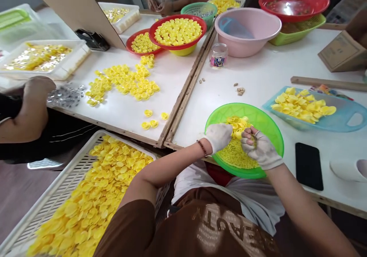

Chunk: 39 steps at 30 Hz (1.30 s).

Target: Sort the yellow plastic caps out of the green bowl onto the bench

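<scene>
A green basin sits at the table's front edge, partly over my lap. Small yellow pieces fill its near side, and thin yellow petal-like cups are heaped at its far side. My left hand, in a white glove, is closed over the basin's left part; whatever its fingers pinch is hidden. Facing it, my right hand wears a glove with bare fingertips. Its fingers curl inward, and a bit of yellow-green shows between them, apparently small yellow pieces. A narrow gap separates the two hands.
A blue scoop tray of yellow petals, a black phone and a white cup stand to the right. Behind are a pink basin and a jar. A white crate of petals stands left. Co-workers sit nearby.
</scene>
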Motion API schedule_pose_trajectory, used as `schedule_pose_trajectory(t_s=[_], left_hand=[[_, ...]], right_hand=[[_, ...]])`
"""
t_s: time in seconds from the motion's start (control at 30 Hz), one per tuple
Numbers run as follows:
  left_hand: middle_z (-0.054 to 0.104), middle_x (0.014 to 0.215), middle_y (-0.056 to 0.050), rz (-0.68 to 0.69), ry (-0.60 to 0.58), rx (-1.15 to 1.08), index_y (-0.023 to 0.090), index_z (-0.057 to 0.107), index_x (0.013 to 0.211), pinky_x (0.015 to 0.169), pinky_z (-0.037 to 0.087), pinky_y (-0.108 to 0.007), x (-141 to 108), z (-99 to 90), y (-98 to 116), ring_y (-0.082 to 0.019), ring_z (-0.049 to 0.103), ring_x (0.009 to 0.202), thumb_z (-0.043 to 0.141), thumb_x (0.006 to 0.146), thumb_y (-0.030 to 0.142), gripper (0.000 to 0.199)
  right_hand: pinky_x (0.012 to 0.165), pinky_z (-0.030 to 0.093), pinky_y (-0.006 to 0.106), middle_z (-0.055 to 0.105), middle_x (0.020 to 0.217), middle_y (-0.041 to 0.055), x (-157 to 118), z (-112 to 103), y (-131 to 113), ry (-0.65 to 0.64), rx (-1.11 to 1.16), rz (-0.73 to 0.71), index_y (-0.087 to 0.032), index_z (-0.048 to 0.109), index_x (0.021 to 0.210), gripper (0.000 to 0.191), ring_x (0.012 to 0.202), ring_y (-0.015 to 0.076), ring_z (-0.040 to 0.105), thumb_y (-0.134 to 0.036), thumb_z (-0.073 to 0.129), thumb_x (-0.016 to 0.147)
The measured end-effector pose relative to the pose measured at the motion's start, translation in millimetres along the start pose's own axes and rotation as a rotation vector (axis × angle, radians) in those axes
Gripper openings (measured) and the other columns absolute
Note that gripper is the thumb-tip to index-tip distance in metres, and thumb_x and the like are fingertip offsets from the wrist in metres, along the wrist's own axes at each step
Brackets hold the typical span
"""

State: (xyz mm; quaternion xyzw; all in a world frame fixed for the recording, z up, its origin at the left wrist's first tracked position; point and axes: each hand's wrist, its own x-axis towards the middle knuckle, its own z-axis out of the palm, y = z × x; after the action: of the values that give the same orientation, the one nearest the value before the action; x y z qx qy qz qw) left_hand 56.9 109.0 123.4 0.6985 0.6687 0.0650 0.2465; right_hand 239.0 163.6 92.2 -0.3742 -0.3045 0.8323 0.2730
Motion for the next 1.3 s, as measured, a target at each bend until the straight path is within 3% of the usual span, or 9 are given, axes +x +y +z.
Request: schedule_pose_trajectory(t_s=[0.13,0.27,0.37,0.47,0.57,0.73,1.0,1.13,1.3], left_hand=[[0.074,0.101,-0.026,-0.013,-0.054,-0.026,0.007,0.074,0.102,0.082,0.055,-0.043,24.3,7.2,3.0,-0.036,0.073,0.097,0.059,0.086,0.007,0.022],[0.076,0.100,-0.018,0.049,-0.001,-0.116,0.013,0.076,0.097,0.086,0.054,-0.037,18.9,2.0,-15.7,-0.029,0.072,0.098,0.055,0.089,0.013,0.022],[0.074,0.086,-0.010,0.028,-0.012,-0.584,0.015,0.073,0.095,0.074,0.056,-0.031,11.5,2.9,-19.8,-0.023,0.072,0.084,0.060,0.086,0.021,0.017],[0.070,0.082,-0.006,-0.083,-0.139,-1.101,0.013,0.070,0.097,0.067,0.055,-0.027,6.7,7.4,-14.9,-0.018,0.070,0.074,0.072,0.078,0.030,0.026],[0.070,0.091,-0.006,-0.114,-0.203,-1.279,0.012,0.070,0.100,0.071,0.057,-0.028,3.9,11.7,-8.4,-0.017,0.070,0.079,0.080,0.072,0.035,0.038],[0.070,0.089,-0.005,-0.130,-0.214,-1.307,0.013,0.072,0.099,0.073,0.057,-0.028,3.6,15.0,-6.7,-0.016,0.070,0.079,0.084,0.068,0.035,0.041],[0.071,0.084,-0.006,-0.159,-0.210,-1.311,0.012,0.072,0.096,0.072,0.056,-0.029,1.4,13.2,-4.3,-0.016,0.069,0.074,0.085,0.066,0.036,0.040],[0.070,0.085,-0.005,-0.173,-0.211,-1.308,0.012,0.070,0.092,0.071,0.057,-0.029,0.0,9.8,-3.2,-0.016,0.069,0.074,0.083,0.066,0.032,0.035],[0.069,0.083,-0.004,-0.124,-0.062,-1.180,0.013,0.069,0.094,0.071,0.059,-0.030,-5.1,-13.3,-23.5,-0.016,0.070,0.072,0.074,0.073,0.028,0.027]], right_hand=[[0.031,0.021,0.017,0.034,0.061,-0.0087,-2.6,3.4,-2.7,0.046,0.024,-0.082,-0.024,0.042,0.076,0.036,0.039,0.0064,0.025,-0.043,0.068,0.092],[0.033,0.023,0.015,0.038,0.059,-0.0098,-9.4,22.0,-8.5,0.148,0.175,-0.146,-0.022,0.042,0.076,0.045,0.038,0.0042,0.028,-0.054,0.071,0.091],[0.034,0.023,0.016,0.036,0.058,-0.0099,-10.6,38.7,-15.0,0.163,0.214,-0.273,-0.023,0.040,0.075,0.051,0.039,0.0044,0.029,-0.064,0.065,0.092],[0.036,0.026,0.018,0.038,0.059,-0.0087,-7.3,50.2,-18.4,0.190,0.179,-0.430,-0.023,0.039,0.075,0.055,0.041,0.0056,0.035,-0.072,0.059,0.091],[0.040,0.034,0.020,0.040,0.061,-0.0072,-4.4,54.3,-15.0,0.222,0.095,-0.531,-0.024,0.039,0.074,0.058,0.045,0.0076,0.044,-0.077,0.057,0.088],[0.044,0.039,0.023,0.043,0.063,-0.0052,-3.0,51.4,-7.3,0.234,0.012,-0.612,-0.024,0.040,0.071,0.061,0.049,0.0089,0.047,-0.079,0.058,0.086],[0.043,0.037,0.021,0.040,0.061,-0.0060,-5.7,50.5,-13.0,0.261,0.056,-0.531,-0.024,0.037,0.072,0.060,0.048,0.0086,0.045,-0.079,0.056,0.088],[0.039,0.027,0.020,0.037,0.061,-0.0072,-5.5,48.4,-15.7,0.239,0.094,-0.504,-0.023,0.036,0.072,0.059,0.044,0.0064,0.037,-0.076,0.059,0.088],[0.038,0.022,0.021,0.035,0.059,-0.0076,-15.0,33.2,-10.9,0.213,-0.066,-0.430,-0.024,0.036,0.071,0.057,0.042,0.0072,0.029,-0.074,0.059,0.089]])
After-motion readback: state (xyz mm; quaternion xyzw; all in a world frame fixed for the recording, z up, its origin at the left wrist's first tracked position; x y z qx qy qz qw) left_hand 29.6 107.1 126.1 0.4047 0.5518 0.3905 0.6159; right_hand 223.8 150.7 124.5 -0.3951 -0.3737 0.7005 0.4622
